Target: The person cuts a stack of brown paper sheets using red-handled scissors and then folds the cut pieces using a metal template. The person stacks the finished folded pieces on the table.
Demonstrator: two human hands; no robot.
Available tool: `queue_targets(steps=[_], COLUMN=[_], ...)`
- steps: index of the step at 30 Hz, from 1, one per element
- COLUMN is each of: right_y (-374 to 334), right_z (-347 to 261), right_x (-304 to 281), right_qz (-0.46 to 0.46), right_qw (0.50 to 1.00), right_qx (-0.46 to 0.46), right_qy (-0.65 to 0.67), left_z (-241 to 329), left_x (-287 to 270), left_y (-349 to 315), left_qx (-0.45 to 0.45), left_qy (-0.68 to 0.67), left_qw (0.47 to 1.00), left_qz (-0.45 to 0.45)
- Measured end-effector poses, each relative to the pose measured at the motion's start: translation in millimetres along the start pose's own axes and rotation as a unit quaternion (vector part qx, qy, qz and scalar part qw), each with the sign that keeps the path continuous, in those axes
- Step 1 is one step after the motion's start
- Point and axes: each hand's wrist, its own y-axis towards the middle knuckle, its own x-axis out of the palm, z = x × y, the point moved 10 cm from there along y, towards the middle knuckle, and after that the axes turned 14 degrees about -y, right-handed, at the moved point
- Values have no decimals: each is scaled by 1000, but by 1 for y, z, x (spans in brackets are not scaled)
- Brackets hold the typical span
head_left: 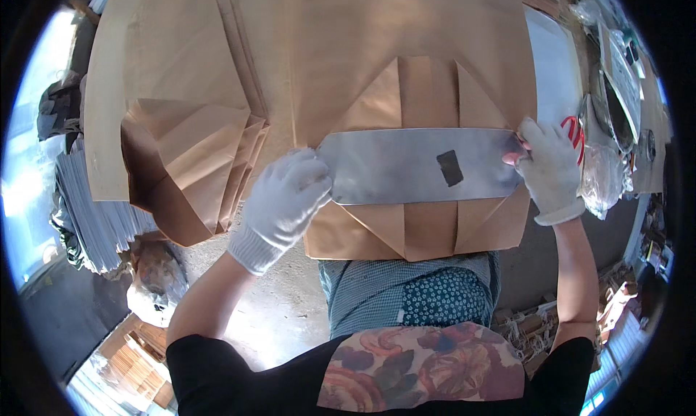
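A long grey metal plate [384,166] with a small dark patch [449,168] lies crosswise over the opened, diamond-folded end of a brown paper bag [429,89]. My left hand [286,202], in a white knit glove, has its fingers closed around the plate's left end. At the other end, my right hand [551,166], gloved too with bare fingertips showing, pinches the plate's right edge. Folded paper triangles show above and below the plate; the middle of the fold is hidden under it.
Left of the bag sits a pile of partly folded brown paper bags [196,155]. Flat brown paper [406,17] covers the work surface beyond. Stacked grey sheets [98,213] stand at far left. On the right are clear plastic bags [603,176] and a red cord [575,133].
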Motion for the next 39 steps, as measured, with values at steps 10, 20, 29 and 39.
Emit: queue_targets(steps=[10, 20, 29, 39], right_y=[23, -31, 8, 4], right_z=[6, -22, -29, -13], right_x=[25, -2, -8, 17], right_qz=[-213, -39, -1, -17], right_qw=[955, 984, 992, 986], right_qx=[45, -112, -102, -71], right_qy=[202, 132, 69, 149], left_z=[45, 27, 8, -13], left_x=[57, 44, -2, 20], left_y=[46, 36, 75, 94], left_qx=[5, -131, -272, -237], left_qy=[15, -116, -31, -114], left_qw=[997, 980, 943, 955], left_qz=[-80, 95, 187, 138])
